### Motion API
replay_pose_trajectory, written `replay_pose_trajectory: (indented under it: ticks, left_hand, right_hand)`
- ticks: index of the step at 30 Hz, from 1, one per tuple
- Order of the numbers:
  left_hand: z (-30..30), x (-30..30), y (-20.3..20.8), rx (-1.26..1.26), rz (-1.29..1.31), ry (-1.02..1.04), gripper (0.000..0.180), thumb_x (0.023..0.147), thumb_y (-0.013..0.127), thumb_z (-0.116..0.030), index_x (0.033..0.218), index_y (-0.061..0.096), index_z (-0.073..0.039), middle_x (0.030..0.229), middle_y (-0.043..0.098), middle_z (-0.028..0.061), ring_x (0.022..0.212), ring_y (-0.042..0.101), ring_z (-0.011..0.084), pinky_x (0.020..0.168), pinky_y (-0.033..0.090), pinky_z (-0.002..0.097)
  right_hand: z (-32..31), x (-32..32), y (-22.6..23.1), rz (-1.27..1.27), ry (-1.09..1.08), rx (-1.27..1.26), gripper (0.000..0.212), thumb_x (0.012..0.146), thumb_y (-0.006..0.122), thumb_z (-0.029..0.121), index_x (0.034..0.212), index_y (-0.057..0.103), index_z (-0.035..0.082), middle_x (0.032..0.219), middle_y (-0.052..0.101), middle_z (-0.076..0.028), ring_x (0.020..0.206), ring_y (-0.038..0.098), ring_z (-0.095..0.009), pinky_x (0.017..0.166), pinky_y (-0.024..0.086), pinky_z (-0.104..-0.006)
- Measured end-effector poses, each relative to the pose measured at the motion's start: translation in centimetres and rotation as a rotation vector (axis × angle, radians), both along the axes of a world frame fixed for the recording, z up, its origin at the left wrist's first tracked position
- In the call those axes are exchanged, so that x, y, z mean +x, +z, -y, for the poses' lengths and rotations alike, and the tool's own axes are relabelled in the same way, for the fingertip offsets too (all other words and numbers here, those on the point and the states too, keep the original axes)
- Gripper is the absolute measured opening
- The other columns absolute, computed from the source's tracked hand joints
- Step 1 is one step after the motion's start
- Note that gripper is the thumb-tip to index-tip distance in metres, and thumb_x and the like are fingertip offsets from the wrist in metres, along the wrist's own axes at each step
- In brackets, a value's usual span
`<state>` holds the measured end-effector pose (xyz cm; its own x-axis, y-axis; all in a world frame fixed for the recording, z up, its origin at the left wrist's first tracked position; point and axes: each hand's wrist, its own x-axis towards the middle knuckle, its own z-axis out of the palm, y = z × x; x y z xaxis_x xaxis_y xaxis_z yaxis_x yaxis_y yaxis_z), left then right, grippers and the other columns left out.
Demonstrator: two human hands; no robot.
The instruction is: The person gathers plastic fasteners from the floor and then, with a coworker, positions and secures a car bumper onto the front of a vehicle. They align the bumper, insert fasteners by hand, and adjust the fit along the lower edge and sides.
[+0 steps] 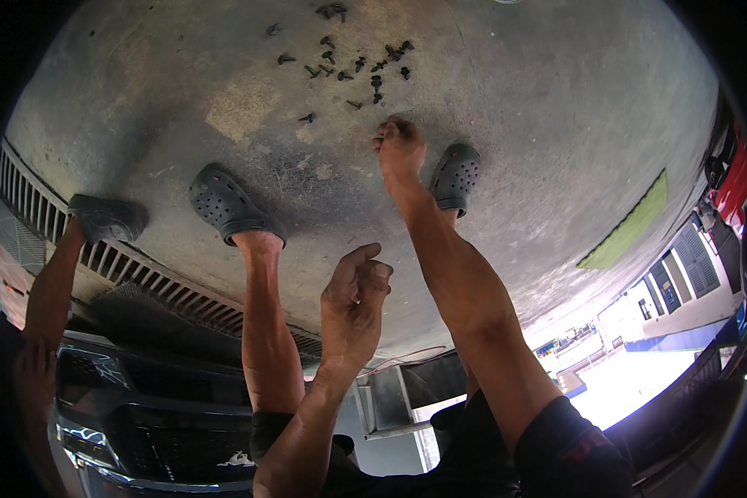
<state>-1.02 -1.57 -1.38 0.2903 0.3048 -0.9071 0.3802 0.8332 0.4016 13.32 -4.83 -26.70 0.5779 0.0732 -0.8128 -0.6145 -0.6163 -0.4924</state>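
Note:
Several small black fasteners (377,81), which look like screws or trim clips with wide heads, lie scattered on the concrete floor (548,108). My right hand (401,148) reaches forward, low over the floor, just on my side of the nearest ones. Its fingers are curled closed, and whatever they hold is hidden. Closer to my body, my left hand (354,303) hovers between my legs with the fingers bent in toward the thumb. I cannot make out what, if anything, sits inside it.
My feet wear dark clogs (232,203) on either side. At left stands another person's foot in a dark shoe (106,218), beside a metal floor grate (153,286). A dark car front (166,415) is at lower left, a green mat (627,220) at right.

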Motion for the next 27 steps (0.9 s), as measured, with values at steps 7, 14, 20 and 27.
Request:
replay_pose_trajectory:
  ticks: [7, 14, 20, 27]
  left_hand:
    - [-0.1, 0.1, 0.0, 0.001, -0.005, -0.005, 0.04, 0.106, 0.058, -0.025, 0.133, 0.056, 0.004, 0.103, 0.07, 0.0102, 0.097, 0.066, 0.0146, 0.083, 0.055, 0.0292]
    - [-0.4, 0.3, 0.2, -0.039, -0.032, -0.017, 0.044, 0.106, 0.059, -0.029, 0.134, 0.055, 0.004, 0.103, 0.07, 0.0103, 0.096, 0.066, 0.0144, 0.085, 0.055, 0.0297]
    - [-0.4, 0.5, 0.2, -0.055, -0.042, 0.012, 0.044, 0.105, 0.06, -0.03, 0.134, 0.056, 0.004, 0.103, 0.07, 0.0099, 0.094, 0.065, 0.0137, 0.085, 0.054, 0.0293]
    - [-0.6, 0.6, 0.3, -0.061, -0.044, 0.004, 0.046, 0.105, 0.06, -0.031, 0.133, 0.056, 0.004, 0.102, 0.07, 0.0102, 0.093, 0.065, 0.0136, 0.084, 0.053, 0.0292]
  right_hand:
    - [-0.2, -0.8, -0.4, -0.007, -0.069, 0.069, 0.022, 0.1, 0.052, 0.009, 0.116, 0.062, -0.003, 0.092, 0.063, -0.01, 0.076, 0.059, -0.017, 0.064, 0.049, -0.0322]
    - [-0.9, -0.2, -1.4, -0.005, -0.095, 0.219, 0.022, 0.101, 0.056, 0.006, 0.121, 0.058, -0.001, 0.096, 0.063, -0.01, 0.071, 0.06, -0.017, 0.063, 0.048, -0.0314]
    - [-2.9, 0.8, -1.2, -0.043, -0.205, 0.354, 0.023, 0.1, 0.059, 0.004, 0.122, 0.058, 0.0, 0.097, 0.065, -0.01, 0.072, 0.064, -0.018, 0.062, 0.05, -0.031]
    - [-3.6, 1.8, -1.4, 0.022, -0.121, 0.182, 0.022, 0.1, 0.056, 0.003, 0.122, 0.057, 0.001, 0.099, 0.066, -0.012, 0.071, 0.064, -0.018, 0.062, 0.05, -0.0302]
